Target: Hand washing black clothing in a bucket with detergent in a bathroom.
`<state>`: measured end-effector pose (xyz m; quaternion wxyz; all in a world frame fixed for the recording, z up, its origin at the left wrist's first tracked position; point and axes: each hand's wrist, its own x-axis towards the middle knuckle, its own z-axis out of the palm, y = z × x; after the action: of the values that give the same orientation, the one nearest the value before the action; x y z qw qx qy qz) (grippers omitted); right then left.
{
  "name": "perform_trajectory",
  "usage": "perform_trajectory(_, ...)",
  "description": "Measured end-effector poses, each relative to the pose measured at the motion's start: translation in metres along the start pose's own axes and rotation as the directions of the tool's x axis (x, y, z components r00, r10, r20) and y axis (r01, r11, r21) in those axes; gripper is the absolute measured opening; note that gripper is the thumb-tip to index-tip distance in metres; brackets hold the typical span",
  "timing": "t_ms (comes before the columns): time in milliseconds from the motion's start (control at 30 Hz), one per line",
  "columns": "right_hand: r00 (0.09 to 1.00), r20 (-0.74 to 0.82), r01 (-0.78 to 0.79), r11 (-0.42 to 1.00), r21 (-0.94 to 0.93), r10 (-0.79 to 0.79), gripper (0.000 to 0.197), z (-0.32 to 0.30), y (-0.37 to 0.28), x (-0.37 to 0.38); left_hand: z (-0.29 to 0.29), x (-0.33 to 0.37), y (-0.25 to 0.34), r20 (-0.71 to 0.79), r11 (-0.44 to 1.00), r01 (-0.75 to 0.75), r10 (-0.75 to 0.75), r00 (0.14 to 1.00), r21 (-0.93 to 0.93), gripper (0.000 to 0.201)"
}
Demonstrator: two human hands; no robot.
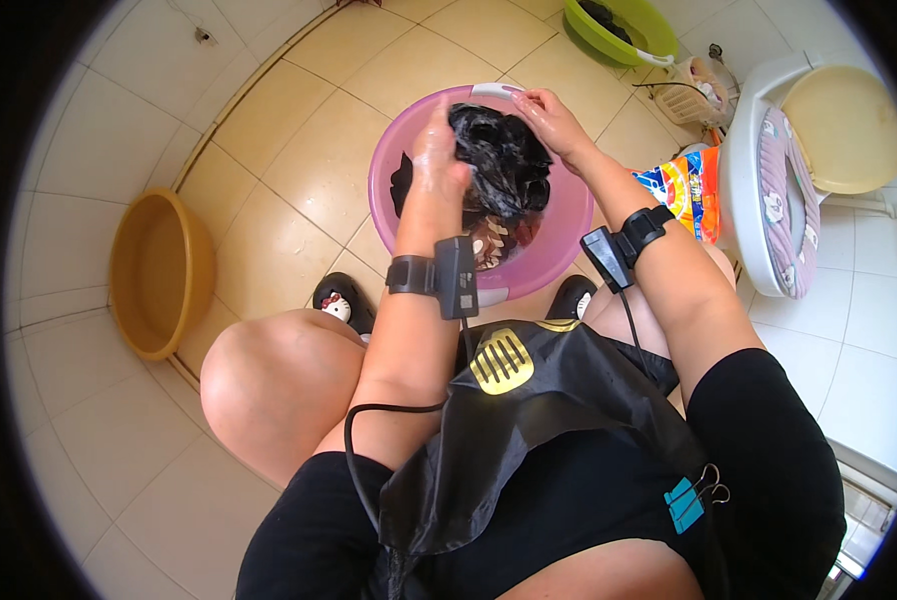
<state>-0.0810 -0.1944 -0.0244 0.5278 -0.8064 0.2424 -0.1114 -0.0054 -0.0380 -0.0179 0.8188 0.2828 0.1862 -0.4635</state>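
A bunched, wet-looking black cloth (501, 160) is between my two hands, above a pink basin (381, 180). My left hand (437, 150) presses along its left side, thumb toward me, with wet, shiny skin. On the far right side, my right hand (552, 122) has its fingers bent at the cloth's edge; their tips are partly hidden. Below the bundle, a brown patterned cloth (494, 243) lies in the basin. More dark fabric (402, 183) shows at the basin's left wall.
An orange-brown basin (162, 275) leans by the left wall. At the far right are a green basin (624, 40) with dark cloth inside, and a cream basket (689, 98). A colourful detergent bag (687, 190) sits beside the toilet (754, 190). My feet in black shoes (344, 303) flank the pink basin.
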Motion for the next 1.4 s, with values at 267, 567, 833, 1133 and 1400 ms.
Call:
perform_trajectory(267, 0.806, 0.588, -0.073, 0.997, -0.023, 0.072, 0.064, 0.025, -0.029, -0.045, -0.036, 0.021, 0.023, -0.071, 0.936, -0.069, 0.047, 0.996, -0.344, 0.036)
perform_trajectory(567, 0.927, 0.373, -0.100, 0.982, 0.163, 0.033, 0.032, 0.032, -0.012, -0.029, -0.039, 0.016, 0.026, -0.071, 0.961, -0.140, 0.127, 0.989, -0.240, 0.016)
perform_trajectory(833, 0.956, 0.013, 0.277, 0.886, -0.372, -0.294, 0.036, 0.052, -0.029, -0.040, -0.027, 0.019, -0.020, 0.096, 0.984, 0.121, -0.110, 0.989, -0.128, 0.038)
perform_trajectory(1133, 0.971, -0.031, 0.199, 0.878, -0.434, -0.236, 0.025, 0.026, -0.014, -0.037, -0.001, 0.015, -0.062, -0.157, 0.990, -0.095, 0.078, 0.985, -0.108, 0.022)
perform_trajectory(1400, 0.952, 0.087, 0.302, 0.855, -0.423, -0.293, 0.031, 0.052, -0.042, -0.057, -0.019, 0.002, -0.048, -0.001, 0.992, -0.087, 0.087, 0.996, -0.094, 0.031)
